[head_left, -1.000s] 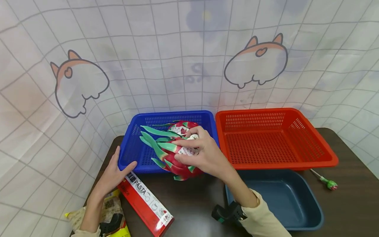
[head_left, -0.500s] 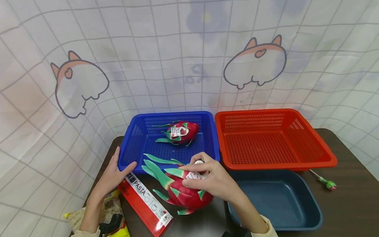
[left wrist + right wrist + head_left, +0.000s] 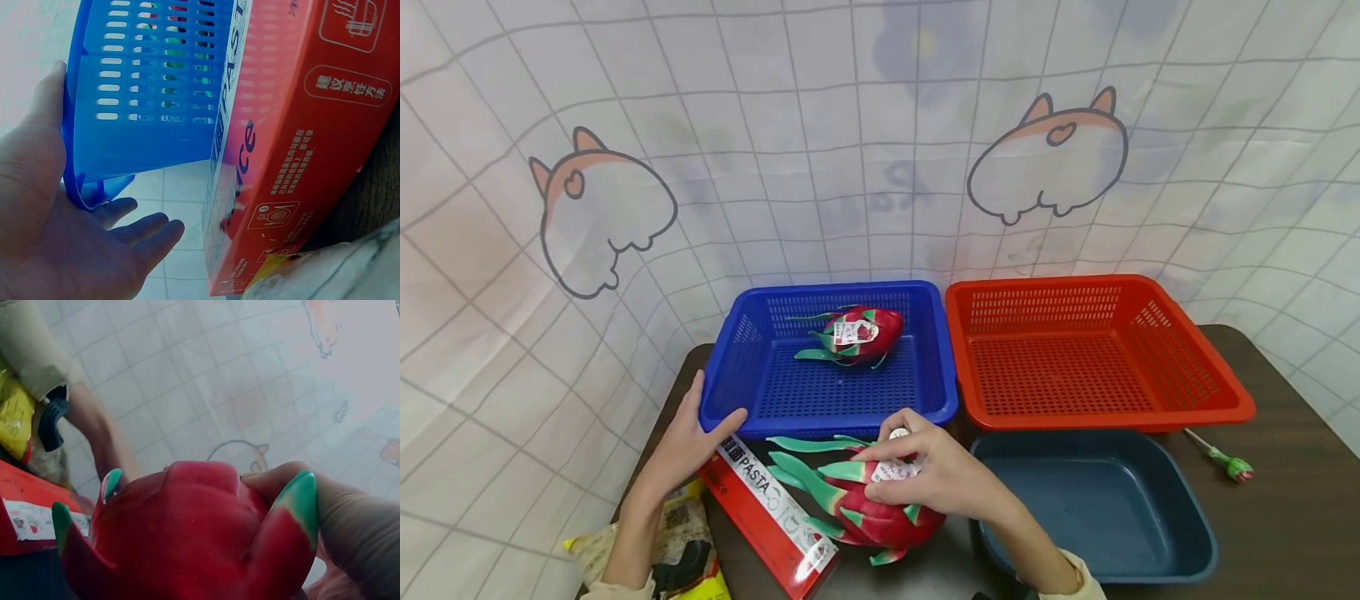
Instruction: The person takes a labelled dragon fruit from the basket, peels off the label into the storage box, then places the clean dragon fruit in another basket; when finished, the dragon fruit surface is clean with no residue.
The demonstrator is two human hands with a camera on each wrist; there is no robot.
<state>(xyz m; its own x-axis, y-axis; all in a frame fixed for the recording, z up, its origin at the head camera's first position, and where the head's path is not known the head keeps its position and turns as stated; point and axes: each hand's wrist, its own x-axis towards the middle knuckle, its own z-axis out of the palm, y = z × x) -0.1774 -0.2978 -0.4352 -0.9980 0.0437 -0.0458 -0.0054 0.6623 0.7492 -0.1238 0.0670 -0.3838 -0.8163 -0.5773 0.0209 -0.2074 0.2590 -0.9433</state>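
My right hand (image 3: 936,471) grips a dragon fruit (image 3: 887,521), red with long green leaf tips and a white sticker, in front of the blue basket. In the right wrist view, the dragon fruit (image 3: 181,531) fills the lower middle, the thumb at its side. Whether it touches the table is unclear. My left hand (image 3: 681,446) holds the front left corner of the blue basket (image 3: 842,429); the left wrist view has the basket rim (image 3: 70,125) between thumb and fingers. A second dragon fruit (image 3: 880,333) with a label lies inside the basket.
A red pasta box (image 3: 767,517) lies below the left hand, beside a yellow-edged bag (image 3: 688,542). An orange-red basket (image 3: 1097,417) stands at right. Before it sit a dark blue tub (image 3: 1090,508) and an artificial rosebud (image 3: 1236,468).
My right hand has lifted the dragon fruit out of the blue basket and brought it toward me, over the table beside the pasta box. The left hand has stayed at the basket corner.
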